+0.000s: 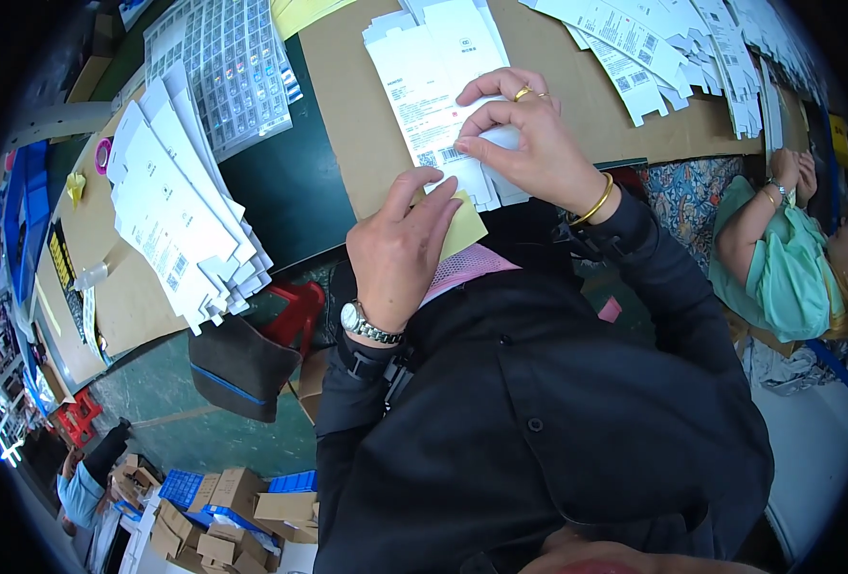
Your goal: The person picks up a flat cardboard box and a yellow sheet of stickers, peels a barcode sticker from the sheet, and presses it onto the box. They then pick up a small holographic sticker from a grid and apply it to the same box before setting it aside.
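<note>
While both hands work at the near edge of the table, a stack of white flat cartons [434,72] lies before the person on a brown cardboard sheet [343,105], its near end reaching the table's edge. The left hand [434,196] holds a yellow slip [465,230] pinched under its bent fingers, just beside the cartons' near end; a watch [353,318] circles its wrist. The right hand [464,140] is poised over the printed face of the top carton, thumb and forefinger drawn close together; whether anything small is pinched there cannot be told. A bracelet [598,203] circles the right wrist. To the left lies a second pile of cartons [170,206], near a sheet of small stickers [223,77]; more cartons [625,43] spread at the upper right, near a co-worker in a green top [778,263].
</note>
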The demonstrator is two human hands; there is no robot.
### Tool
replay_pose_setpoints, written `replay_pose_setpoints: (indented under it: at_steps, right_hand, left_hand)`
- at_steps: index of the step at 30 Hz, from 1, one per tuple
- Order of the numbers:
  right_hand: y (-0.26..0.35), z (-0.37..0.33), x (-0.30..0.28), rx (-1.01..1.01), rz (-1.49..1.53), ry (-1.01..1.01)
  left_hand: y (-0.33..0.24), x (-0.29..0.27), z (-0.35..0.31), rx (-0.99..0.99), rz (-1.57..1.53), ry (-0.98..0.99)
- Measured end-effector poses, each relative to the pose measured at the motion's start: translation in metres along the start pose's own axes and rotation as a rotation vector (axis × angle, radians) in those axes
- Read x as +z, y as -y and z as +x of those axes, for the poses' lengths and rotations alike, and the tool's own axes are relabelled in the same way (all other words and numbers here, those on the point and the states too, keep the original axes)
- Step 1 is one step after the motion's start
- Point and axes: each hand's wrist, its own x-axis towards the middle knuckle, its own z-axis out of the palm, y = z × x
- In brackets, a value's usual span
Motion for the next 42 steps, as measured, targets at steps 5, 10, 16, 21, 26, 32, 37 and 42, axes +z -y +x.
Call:
replay_pose_setpoints:
  at_steps: [5,10,16,21,26,32,37,42]
  right_hand:
    - [0.0,0.001,0.001,0.003,0.01,0.004]
    - [0.0,0.001,0.0,0.005,0.007,0.009]
    - [-0.001,0.001,0.001,0.017,0.012,0.01]
    - [0.0,0.001,0.002,0.013,0.012,0.006]
    - [0.001,0.001,0.003,0.021,-0.007,0.003]
    - [0.009,0.0,0.006,0.037,-0.084,-0.017]
    - [0.017,-0.003,0.015,0.051,-0.181,-0.089]
    - [0.007,-0.003,0.015,0.025,-0.054,-0.225]
  left_hand:
    - [0.0,-0.001,0.0,-0.004,-0.003,-0.001]
    - [-0.004,-0.004,0.002,-0.047,-0.022,0.036]
    - [-0.003,-0.002,0.001,-0.045,-0.026,0.034]
    - [0.0,0.0,0.001,-0.02,-0.022,0.003]
    - [0.001,0.0,0.001,-0.023,-0.036,-0.001]
    - [0.001,0.002,0.0,-0.019,-0.036,-0.007]
    - [0.003,0.005,-0.002,-0.009,-0.039,-0.028]
    - [0.0,0.0,-0.002,-0.053,-0.062,0.033]
